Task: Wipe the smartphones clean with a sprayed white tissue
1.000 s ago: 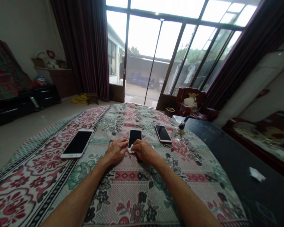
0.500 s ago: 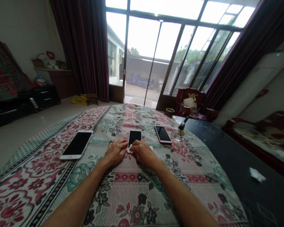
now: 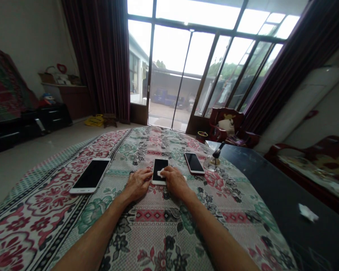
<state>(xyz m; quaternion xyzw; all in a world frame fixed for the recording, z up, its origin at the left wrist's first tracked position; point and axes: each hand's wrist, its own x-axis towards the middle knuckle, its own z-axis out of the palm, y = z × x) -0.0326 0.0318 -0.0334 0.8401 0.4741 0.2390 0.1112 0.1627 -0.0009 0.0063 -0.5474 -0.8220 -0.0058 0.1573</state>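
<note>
A white-framed smartphone [image 3: 156, 165] with a dark screen lies flat on the tablecloth in front of me. My left hand [image 3: 138, 184] rests at its left edge, with bent fingers closed against the side of the phone. Between the fingertips of my right hand [image 3: 175, 181] is a small white tissue [image 3: 159, 172], pressed on the phone's screen. Part of the tissue is hidden by my fingers. Another white phone [image 3: 92, 175], larger, lies to the left, and a third phone [image 3: 194, 163] lies to the right, both face up.
A patterned tablecloth [image 3: 158, 241] covers the round table. Near its right edge stands a clear glass container [image 3: 211, 163] with a dark-handled item in it. A crumpled white tissue [image 3: 308, 213] lies on the dark table [image 3: 274, 195] at the right.
My right hand has slid the tissue up from the phone's lower left corner onto the middle of the screen, uncovering the lower edge. My left hand has stayed at the phone's side.
</note>
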